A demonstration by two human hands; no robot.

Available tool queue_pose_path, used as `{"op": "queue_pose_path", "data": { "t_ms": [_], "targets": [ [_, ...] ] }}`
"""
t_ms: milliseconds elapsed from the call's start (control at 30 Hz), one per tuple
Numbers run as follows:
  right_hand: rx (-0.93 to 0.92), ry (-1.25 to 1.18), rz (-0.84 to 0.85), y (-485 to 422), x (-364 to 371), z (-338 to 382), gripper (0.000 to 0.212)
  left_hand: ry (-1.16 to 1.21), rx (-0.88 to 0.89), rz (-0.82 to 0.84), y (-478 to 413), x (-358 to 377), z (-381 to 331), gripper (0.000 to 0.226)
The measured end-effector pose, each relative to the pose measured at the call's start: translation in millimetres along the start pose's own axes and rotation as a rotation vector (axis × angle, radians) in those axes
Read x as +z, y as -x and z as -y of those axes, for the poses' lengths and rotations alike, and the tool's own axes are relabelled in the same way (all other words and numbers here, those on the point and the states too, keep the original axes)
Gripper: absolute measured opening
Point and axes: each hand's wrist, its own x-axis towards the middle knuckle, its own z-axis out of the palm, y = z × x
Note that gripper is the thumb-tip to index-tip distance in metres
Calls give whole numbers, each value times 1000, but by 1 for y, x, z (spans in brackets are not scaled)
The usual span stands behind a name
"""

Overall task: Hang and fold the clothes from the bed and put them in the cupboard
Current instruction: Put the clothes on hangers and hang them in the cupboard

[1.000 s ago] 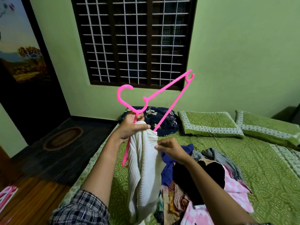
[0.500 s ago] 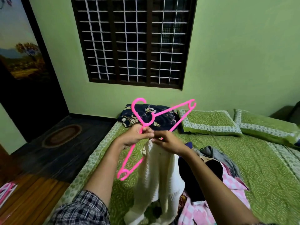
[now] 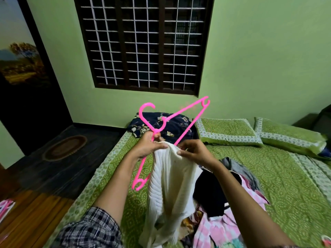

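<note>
While the left hand [image 3: 147, 148] curls its fingers [image 3: 158, 145] round the pink hanger [image 3: 189, 125] at frame centre, the right hand [image 3: 195, 152] pinches the white garment [image 3: 172, 179] hanging below, hiding part of the hanger. Piled clothes [image 3: 211, 194] lie lower right on the bed [image 3: 277, 176].

Soft, even indoor light filled the room, while the panes of the window [image 3: 143, 42] were black. The green wall [image 3: 259, 59] was brightest at upper right and dimmed toward the left, where the dark panel [image 3: 35, 108] sank into shadow with little detail. The white knitted garment [image 3: 172, 176] was the brightest thing, its ribs readable, with soft shadows in its folds. Faint pink ghosting smeared the upper arm of the pink hanger [image 3: 186, 113]. Wide-angle distortion bowed the window frame and leaned the walls outward at the edges. The green bedspread [image 3: 286, 176] lost sharpness toward the lower corners, and the wooden floor [image 3: 41, 212] carried a warm, dull sheen.
</note>
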Motion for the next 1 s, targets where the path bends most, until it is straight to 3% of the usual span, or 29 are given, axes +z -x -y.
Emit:
{"op": "queue_pose_path", "data": {
  "t_ms": [133, 267, 500, 567, 633, 700, 767, 833, 1000],
  "targets": [
    [60, 124, 15, 5, 8, -10, 23, -21, 31, -13, -3, -4, -5, 29],
    [45, 167, 5, 6, 20, -13, 9, -18, 38, -11, -1, -10, -11, 33],
    [0, 168, -109, 1, 34, -16, 10, -70, 31, -70, 4, -22, -13, 31],
    [-6, 71, -122, 2, 34, -10, 9, -72, 37, -107, 5, -27, -10, 33],
    [37, -69, -32, 2, 35, 0, 16, -80, 42, -142, 5, -31, -8, 33],
    [154, -113, 197, 2, 33, 6, 30, -91, 38, -169, 6, -33, -9, 32],
    [325, 33, 478, 3, 33, 3, 44, -70, 51, -199, 7, -33, -12, 33],
    [444, 269, 605, 6, 33, -7, 40, -52, 61, -217, 10, -33, -16, 27],
    [493, 650, 423, -4, 40, -16, 21, -97, 44, -208, 11, -36, -20, 30]
  ]
}}
